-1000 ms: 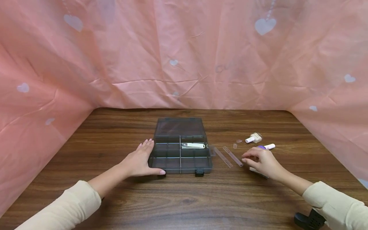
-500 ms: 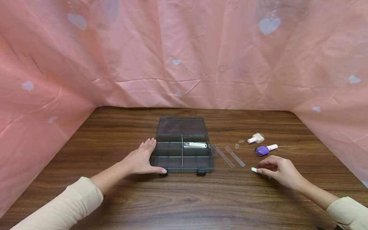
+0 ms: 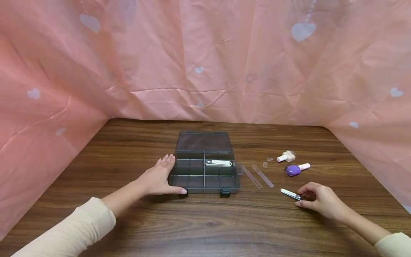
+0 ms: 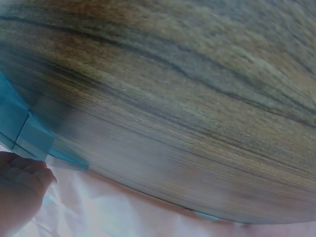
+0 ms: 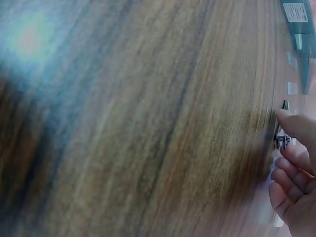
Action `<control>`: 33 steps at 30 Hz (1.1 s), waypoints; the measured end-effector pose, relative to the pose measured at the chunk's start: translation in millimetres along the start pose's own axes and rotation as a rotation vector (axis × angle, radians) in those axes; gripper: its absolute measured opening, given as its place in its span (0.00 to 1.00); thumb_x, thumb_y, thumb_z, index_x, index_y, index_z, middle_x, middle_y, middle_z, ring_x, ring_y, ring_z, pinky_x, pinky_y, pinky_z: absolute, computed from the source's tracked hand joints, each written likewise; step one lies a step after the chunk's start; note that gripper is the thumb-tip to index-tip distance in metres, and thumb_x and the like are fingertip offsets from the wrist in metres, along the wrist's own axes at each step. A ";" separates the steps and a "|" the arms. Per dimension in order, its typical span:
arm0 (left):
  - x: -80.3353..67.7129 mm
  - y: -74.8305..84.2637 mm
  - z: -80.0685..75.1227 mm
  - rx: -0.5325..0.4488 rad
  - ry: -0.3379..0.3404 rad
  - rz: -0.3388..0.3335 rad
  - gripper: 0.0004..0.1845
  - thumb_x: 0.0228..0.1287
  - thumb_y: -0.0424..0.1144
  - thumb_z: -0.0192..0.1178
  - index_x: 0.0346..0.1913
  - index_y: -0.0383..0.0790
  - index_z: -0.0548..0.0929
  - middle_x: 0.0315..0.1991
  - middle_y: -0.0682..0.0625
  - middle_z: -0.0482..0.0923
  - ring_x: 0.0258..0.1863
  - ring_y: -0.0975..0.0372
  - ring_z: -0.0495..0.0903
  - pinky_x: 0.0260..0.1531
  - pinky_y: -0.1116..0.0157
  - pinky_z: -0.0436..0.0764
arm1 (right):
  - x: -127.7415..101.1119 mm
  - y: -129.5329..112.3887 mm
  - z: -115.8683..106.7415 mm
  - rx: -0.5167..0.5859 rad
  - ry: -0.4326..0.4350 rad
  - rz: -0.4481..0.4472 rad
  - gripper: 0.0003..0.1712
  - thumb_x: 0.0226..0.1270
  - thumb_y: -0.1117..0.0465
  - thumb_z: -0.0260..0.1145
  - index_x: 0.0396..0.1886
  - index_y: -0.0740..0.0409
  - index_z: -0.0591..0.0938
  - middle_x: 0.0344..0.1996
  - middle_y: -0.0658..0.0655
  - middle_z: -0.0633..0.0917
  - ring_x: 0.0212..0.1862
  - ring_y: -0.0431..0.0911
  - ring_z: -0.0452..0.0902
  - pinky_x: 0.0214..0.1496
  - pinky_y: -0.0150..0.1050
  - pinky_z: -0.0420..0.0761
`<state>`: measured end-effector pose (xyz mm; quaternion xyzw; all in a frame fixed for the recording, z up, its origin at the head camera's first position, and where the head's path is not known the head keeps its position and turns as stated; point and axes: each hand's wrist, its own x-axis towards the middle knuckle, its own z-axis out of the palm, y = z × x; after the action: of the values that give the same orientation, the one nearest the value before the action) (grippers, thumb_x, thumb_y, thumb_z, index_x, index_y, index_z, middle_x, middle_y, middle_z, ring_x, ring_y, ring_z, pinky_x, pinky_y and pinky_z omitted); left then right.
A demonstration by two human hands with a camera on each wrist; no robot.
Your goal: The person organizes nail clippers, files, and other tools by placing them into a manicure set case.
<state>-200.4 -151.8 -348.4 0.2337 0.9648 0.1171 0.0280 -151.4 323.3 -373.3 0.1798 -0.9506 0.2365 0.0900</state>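
My left hand (image 3: 156, 180) rests against the left side of a dark translucent compartment box (image 3: 192, 181), fingers stretched along its side and thumb at the front edge by a latch. The box's lid (image 3: 203, 142) is folded back. A white nail clipper (image 3: 218, 163) lies in a right-hand compartment. On the table to the right, a smaller nail clipper (image 3: 290, 193) has its near end between the thumb and fingers of my right hand (image 3: 322, 201). In the right wrist view that clipper's metal end (image 5: 282, 140) shows between the thumb and curled fingers.
Right of the box lie two clear strips (image 3: 252, 177) (image 3: 263, 176) and two small clear pieces (image 3: 265, 165) (image 3: 269, 159). Beyond the right hand are a purple polish bottle (image 3: 292, 170) and a beige one (image 3: 289, 155). A pink curtain (image 3: 205, 89) surrounds the wooden table (image 3: 205, 225).
My right hand has drawn back towards me and to the right, away from the purple bottle, and now has the small clipper's near end between its fingers. The left hand stays on the box.
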 end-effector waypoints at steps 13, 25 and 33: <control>1.4 0.4 -2.5 0.016 -0.024 -0.006 0.63 0.43 0.70 0.61 0.69 0.23 0.52 0.70 0.31 0.50 0.72 0.45 0.49 0.71 0.50 0.52 | -1.1 1.1 2.0 0.035 -0.002 -0.002 0.11 0.41 0.66 0.76 0.26 0.57 0.82 0.22 0.41 0.79 0.25 0.23 0.67 0.23 0.27 0.71; 1.6 0.8 -4.3 0.017 -0.035 -0.018 0.63 0.42 0.69 0.62 0.68 0.23 0.53 0.70 0.30 0.51 0.71 0.44 0.50 0.70 0.49 0.53 | 5.3 -3.0 5.6 0.079 0.008 -0.031 0.09 0.45 0.68 0.73 0.24 0.56 0.81 0.21 0.37 0.76 0.25 0.24 0.67 0.23 0.27 0.71; 1.4 1.4 -3.4 0.004 -0.041 -0.020 0.63 0.42 0.69 0.63 0.68 0.23 0.53 0.70 0.30 0.51 0.71 0.44 0.50 0.70 0.49 0.53 | 6.5 -4.8 5.9 0.078 0.018 -0.020 0.07 0.46 0.70 0.72 0.22 0.57 0.81 0.19 0.36 0.75 0.23 0.24 0.65 0.22 0.27 0.70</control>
<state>-201.4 -150.7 -344.7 0.2265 0.9666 0.1099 0.0483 -156.1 314.5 -374.7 0.1906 -0.9380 0.2740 0.0936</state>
